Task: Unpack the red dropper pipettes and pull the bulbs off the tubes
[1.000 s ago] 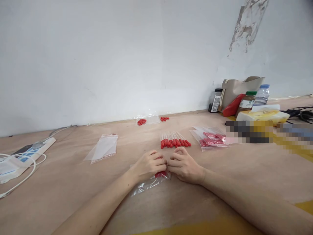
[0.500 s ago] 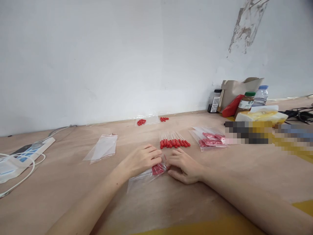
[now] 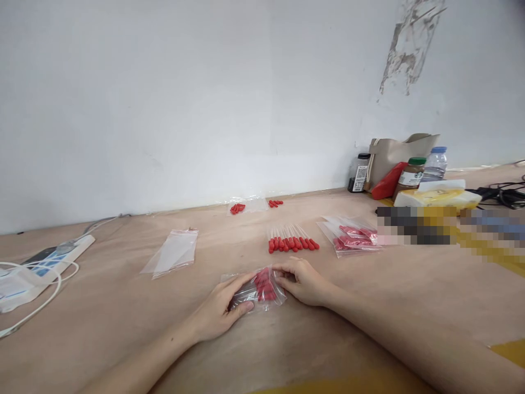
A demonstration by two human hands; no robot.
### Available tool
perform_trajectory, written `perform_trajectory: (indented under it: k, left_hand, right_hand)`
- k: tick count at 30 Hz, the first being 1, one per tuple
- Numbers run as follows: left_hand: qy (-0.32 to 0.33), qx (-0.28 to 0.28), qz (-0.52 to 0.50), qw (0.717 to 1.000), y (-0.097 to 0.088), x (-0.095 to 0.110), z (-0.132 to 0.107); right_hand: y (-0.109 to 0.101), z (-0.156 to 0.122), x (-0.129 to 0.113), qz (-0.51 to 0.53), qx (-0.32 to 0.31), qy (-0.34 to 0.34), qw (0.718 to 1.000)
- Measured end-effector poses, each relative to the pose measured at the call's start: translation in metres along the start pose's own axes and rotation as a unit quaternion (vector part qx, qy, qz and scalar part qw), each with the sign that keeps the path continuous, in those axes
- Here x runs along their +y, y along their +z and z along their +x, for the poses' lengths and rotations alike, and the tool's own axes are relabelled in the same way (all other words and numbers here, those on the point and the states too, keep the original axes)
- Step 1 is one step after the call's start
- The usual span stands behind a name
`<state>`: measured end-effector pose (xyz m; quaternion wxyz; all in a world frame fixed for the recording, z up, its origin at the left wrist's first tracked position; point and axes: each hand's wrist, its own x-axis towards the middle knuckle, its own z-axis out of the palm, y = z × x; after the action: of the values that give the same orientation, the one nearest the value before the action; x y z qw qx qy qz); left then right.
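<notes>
In front of me a clear zip bag (image 3: 245,295) lies on the table, with red-tipped sticks (image 3: 264,284) gathered toward its right end. My left hand (image 3: 219,306) rests over the bag's left part, thumb at the near edge and fingers stretched along the far side. At the bag's right end, my right hand (image 3: 301,280) touches the plastic with its fingertips, thumb and fingers apart. Just beyond lies a row of loose red-tipped sticks (image 3: 292,241), heads toward me. Filled clear bags (image 3: 356,239) are stacked to the right of that row.
Flat unfilled bags (image 3: 174,253) lie on the left. By the wall are small red pieces (image 3: 237,208) on clear plastic. A power strip (image 3: 68,250) with white cables sits far left. A jar (image 3: 411,174), bottles, a beige bag (image 3: 385,156) and a tissue pack (image 3: 437,200) stand right.
The bag with red-tipped sticks has turned and shifted a little, its red heads now more exposed. My left hand has moved left and nearer, with its thumb spread; my right hand has lowered slightly.
</notes>
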<state>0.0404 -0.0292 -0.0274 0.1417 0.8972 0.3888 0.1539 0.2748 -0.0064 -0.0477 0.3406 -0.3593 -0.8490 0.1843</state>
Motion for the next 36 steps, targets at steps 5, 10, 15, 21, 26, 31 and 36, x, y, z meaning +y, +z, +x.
perform_trajectory:
  k: [5,10,15,21,26,31,36]
  left_hand:
    - [-0.008,0.024,-0.019,0.999,0.001,-0.003,0.006]
    - [0.0,0.045,-0.04,0.998,0.001,-0.008,0.009]
    - [0.005,0.073,-0.063,0.995,0.002,-0.007,0.01]
    - [-0.007,0.07,-0.062,0.996,0.004,-0.007,0.009]
    - [-0.012,0.071,-0.057,0.996,0.004,-0.009,0.008]
    - [0.001,0.071,-0.068,0.995,0.004,-0.009,0.009]
    - [-0.002,0.075,-0.055,0.996,0.004,-0.012,0.008]
  right_hand:
    - [-0.002,0.002,0.0,0.017,-0.02,-0.001,1.0]
    - [-0.007,0.011,0.0,0.092,-0.07,0.046,0.992]
    - [0.002,0.014,0.005,0.149,-0.052,0.118,0.98]
    - [0.008,0.013,0.004,0.127,-0.045,0.091,0.987]
    - [0.008,0.014,-0.001,0.082,-0.041,0.012,0.996]
    - [0.009,0.014,-0.001,0.05,-0.024,-0.022,0.998]
    - [0.002,0.01,0.004,0.082,-0.031,0.008,0.996]
